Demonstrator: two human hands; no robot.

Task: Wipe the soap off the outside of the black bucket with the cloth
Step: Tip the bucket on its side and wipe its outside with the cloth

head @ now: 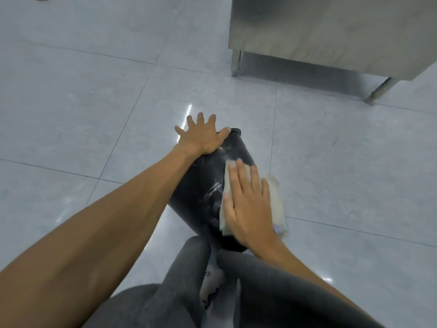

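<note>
The black bucket (pixel 203 185) lies tilted on the tiled floor in front of my knees, its far end pointing away from me. White soap streaks show on its upper side. My left hand (pixel 203 136) rests on the bucket's far end with fingers spread, the thumb hooked over the edge. My right hand (pixel 248 204) lies flat with fingers stretched out, pressing a pale yellowish cloth (pixel 275 202) against the bucket's right side. The cloth sticks out past the hand on the right and near edge.
A stainless steel cabinet (pixel 331 31) on thin legs stands at the back right. Glossy grey floor tiles (pixel 94 102) spread all around. My grey-trousered knees (pixel 236 280) sit just behind the bucket, with a white shoe between them.
</note>
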